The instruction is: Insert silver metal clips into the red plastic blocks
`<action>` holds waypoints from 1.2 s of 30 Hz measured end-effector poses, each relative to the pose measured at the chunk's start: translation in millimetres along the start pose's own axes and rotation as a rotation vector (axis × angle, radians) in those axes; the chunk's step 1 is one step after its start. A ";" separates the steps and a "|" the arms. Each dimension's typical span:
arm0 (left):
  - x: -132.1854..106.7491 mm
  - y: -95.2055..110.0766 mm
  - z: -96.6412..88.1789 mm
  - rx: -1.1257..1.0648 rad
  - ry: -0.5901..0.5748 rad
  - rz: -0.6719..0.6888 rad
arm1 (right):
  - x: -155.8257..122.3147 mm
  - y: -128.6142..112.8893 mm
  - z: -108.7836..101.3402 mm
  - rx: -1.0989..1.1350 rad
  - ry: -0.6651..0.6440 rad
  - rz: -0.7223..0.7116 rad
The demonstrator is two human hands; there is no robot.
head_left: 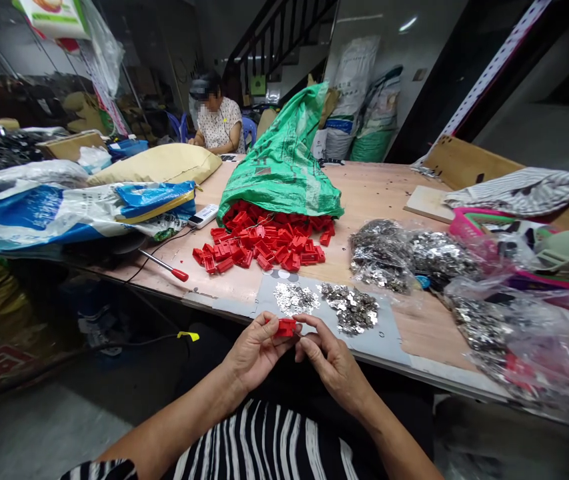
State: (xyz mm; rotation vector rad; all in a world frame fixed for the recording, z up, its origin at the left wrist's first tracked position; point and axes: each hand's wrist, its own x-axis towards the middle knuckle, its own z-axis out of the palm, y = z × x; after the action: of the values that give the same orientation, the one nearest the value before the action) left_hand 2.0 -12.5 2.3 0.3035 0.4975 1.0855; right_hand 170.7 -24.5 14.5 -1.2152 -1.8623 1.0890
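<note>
Workshop surface | left hand and right hand just off its near edge | fingers of both clamped on a red plastic part | ahead: silver metal pieces on a grey mat | beyond: heap of red parts

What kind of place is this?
Looks like a small assembly workshop: a long table heaped with red plastic parts, bags of shiny metal bits, and another person seated at the far end.
</note>
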 end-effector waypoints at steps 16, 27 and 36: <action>17.4 12.3 -27.8 1.104 0.003 0.483 | 8.0 26.3 -1.5 -0.198 0.125 0.038; 42.0 13.6 -40.3 1.540 -0.163 0.619 | 23.1 33.6 -1.2 -0.454 0.093 0.008; 40.7 9.7 -46.1 1.589 -0.230 0.678 | 25.4 39.6 -5.3 -0.422 0.005 -0.026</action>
State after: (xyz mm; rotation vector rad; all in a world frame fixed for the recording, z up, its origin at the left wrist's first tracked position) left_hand -14.4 28.0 -42.0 2.0774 1.0107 1.0455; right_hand 181.5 9.6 -16.5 -1.4145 -2.1668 0.6939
